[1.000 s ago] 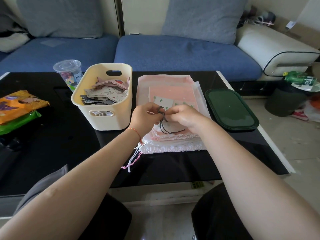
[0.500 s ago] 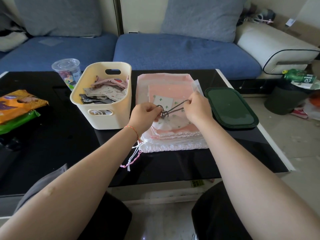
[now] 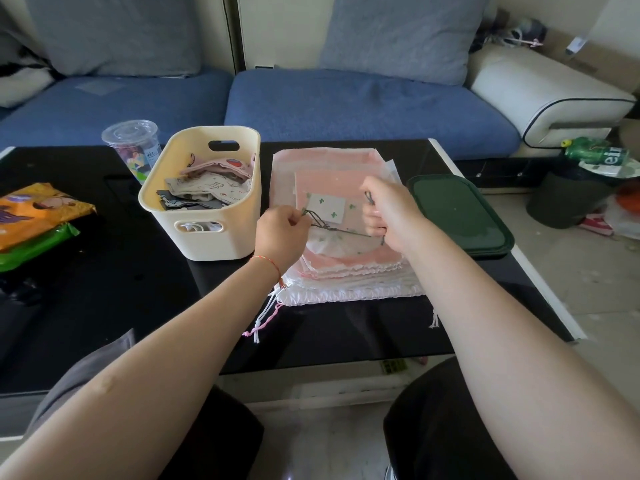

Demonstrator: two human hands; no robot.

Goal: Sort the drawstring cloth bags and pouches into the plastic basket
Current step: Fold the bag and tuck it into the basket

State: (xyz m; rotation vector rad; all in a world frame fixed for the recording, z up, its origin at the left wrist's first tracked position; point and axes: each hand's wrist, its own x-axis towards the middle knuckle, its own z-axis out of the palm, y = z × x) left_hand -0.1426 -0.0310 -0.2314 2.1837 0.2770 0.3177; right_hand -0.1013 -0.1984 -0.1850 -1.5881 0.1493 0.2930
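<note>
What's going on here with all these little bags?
A person is sorting cloth bags. Both hands pull the dark drawstring of a small cactus-print pouch lying on a pink stack of bags: left hand pinches one end, right hand the other. The cream basket beside it already holds several pouches.

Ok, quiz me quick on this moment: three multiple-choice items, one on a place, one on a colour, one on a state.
1. Where does the cream basket stand relative to the pink bag stack?
A. to its left
B. on top of it
C. to its right

2. What colour is the flat lid at the table's right edge?
A. white
B. dark green
C. orange

3. What are both hands doing?
A. resting flat
B. pinching the dark drawstring
C. lifting the basket

Answers: 1 A, the basket sits left of the stack. 2 B, it is dark green. 3 B, left hand and right hand hold the cord between them.
</note>
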